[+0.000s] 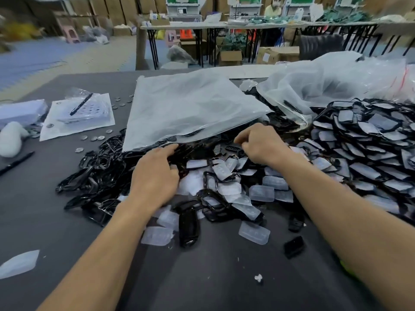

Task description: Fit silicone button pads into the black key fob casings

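On grey table (33, 209), far left: pen (15, 163), paper sheet (67, 129). Black casings (94, 173) heaped left of centre. Left hand (155, 178) rests on heap at plastic bag (190, 108) edge, fingers loosely stretched. Silicone pads (261, 193) scattered between forearms. Right hand (260, 144) fingers curled; cannot tell what they hold. Filled casings (370, 153) piled right.

Both hands reach into a heap of black casings (96, 167) and translucent pads (261, 193) on the dark tabletop (202, 277). The left hand (155, 176) rests on the casings with fingers stretched toward the near edge of a flat plastic bag (190, 108); the right hand (258, 144), near it, curls its fingers down over the heap, and whether it grips anything cannot be told. A bigger pile (370, 140) of casings with pads in them lies to the right, and at the far left a pen (81, 104) rests on a packet (67, 129).
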A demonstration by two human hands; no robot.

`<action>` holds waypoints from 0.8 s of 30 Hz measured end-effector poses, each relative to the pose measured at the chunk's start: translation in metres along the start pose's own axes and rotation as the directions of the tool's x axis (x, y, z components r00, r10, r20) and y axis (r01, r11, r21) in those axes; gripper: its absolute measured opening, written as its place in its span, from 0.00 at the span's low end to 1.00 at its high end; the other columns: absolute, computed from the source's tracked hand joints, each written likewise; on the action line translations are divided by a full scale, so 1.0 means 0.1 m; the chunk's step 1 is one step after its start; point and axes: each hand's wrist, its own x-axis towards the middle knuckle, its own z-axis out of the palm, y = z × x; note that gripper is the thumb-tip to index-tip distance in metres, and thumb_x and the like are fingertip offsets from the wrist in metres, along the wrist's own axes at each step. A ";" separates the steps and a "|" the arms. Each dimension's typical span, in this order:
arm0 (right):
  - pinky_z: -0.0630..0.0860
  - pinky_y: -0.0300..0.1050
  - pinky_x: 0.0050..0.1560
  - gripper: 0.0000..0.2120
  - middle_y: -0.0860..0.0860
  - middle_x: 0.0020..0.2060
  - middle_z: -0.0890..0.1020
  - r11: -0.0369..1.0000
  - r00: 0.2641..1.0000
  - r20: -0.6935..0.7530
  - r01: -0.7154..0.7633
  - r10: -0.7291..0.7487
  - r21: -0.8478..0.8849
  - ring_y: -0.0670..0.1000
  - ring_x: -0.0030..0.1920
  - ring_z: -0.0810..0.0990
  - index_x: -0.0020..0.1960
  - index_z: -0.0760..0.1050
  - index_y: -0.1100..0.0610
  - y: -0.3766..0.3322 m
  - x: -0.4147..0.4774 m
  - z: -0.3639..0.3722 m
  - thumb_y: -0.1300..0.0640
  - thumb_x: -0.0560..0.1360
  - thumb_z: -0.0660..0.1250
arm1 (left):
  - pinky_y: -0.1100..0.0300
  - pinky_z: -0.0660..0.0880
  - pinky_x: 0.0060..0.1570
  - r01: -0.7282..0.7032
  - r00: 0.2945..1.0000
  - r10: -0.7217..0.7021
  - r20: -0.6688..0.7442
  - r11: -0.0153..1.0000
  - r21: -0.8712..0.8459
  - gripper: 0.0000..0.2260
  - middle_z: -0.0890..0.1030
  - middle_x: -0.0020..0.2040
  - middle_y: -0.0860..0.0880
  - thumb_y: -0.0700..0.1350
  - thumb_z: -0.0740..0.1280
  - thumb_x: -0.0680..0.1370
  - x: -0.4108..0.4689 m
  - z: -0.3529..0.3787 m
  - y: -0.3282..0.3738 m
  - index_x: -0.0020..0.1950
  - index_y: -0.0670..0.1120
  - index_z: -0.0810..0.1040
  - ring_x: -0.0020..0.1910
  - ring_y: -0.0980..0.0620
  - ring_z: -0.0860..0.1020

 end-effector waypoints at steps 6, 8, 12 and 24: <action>0.76 0.46 0.65 0.13 0.53 0.60 0.85 0.997 0.995 0.092 0.046 -0.040 -0.060 0.56 0.62 0.81 0.62 0.84 0.52 -0.24 0.21 0.36 0.57 0.78 0.71 | 0.53 0.67 0.70 -0.057 0.998 0.055 0.013 0.986 0.157 0.18 0.79 0.71 0.50 0.45 0.71 0.79 0.04 0.04 -0.21 0.69 0.55 0.80 0.70 0.47 0.73; 0.76 0.49 0.66 0.18 0.54 0.62 0.83 0.993 0.995 0.090 0.060 -0.051 -0.104 0.57 0.64 0.80 0.67 0.81 0.52 -0.28 0.22 0.44 0.53 0.77 0.72 | 0.54 0.74 0.62 0.012 0.999 -0.007 -0.043 0.994 0.108 0.13 0.84 0.60 0.50 0.45 0.74 0.77 0.08 0.04 -0.22 0.60 0.58 0.85 0.60 0.45 0.80; 0.76 0.54 0.65 0.12 0.53 0.60 0.84 0.979 0.997 0.046 0.073 -0.066 -0.189 0.58 0.62 0.80 0.61 0.83 0.49 -0.35 0.21 0.47 0.54 0.78 0.71 | 0.57 0.78 0.56 0.046 0.981 -0.041 -0.188 0.999 0.024 0.10 0.88 0.48 0.54 0.44 0.74 0.75 0.10 0.03 -0.21 0.52 0.57 0.88 0.50 0.49 0.84; 0.83 0.50 0.53 0.06 0.55 0.44 0.87 0.958 0.981 0.174 0.128 -0.085 -0.257 0.57 0.48 0.85 0.43 0.85 0.55 -0.51 0.24 0.29 0.64 0.73 0.73 | 0.58 0.78 0.34 0.249 0.872 -0.448 -0.197 0.753 -0.609 0.15 0.85 0.34 0.61 0.42 0.74 0.72 -0.26 -0.33 -0.32 0.57 0.55 0.86 0.26 0.60 0.79</action>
